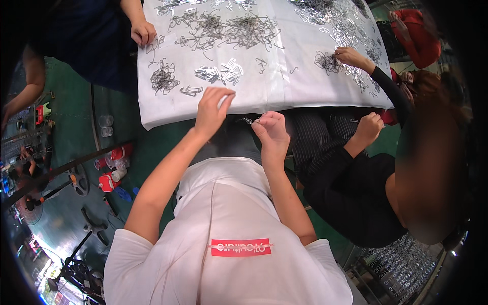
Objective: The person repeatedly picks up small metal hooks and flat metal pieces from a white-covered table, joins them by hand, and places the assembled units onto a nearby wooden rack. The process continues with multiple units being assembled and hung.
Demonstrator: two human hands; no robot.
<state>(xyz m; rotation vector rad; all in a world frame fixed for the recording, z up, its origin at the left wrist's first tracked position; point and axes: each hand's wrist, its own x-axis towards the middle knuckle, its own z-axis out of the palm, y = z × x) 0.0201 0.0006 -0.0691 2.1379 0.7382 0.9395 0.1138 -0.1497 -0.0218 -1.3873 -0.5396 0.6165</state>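
My left hand [213,113] hovers at the near edge of the white-covered table [178,112], its fingers and thumb drawn close together; whether anything small is between them cannot be made out. Just to its right and lower, my right hand [274,133] is closed in a pinch on a small cluster of dark and shiny metal pieces [247,120], held over my lap. Beyond my left hand lies a pile of pale, flat, oblong pieces [223,72]. Bent dark wire hooks [191,91] rest beside that pile, and a tangled heap of them [164,77] sits farther left.
A larger spread of wire hooks [229,30] covers the table's far side. At right, a co-worker's hand [351,57] touches another heap [326,62]; another person's hand [144,33] rests at the far left edge. Red containers [108,181] and a fan stand [79,179] occupy the floor left.
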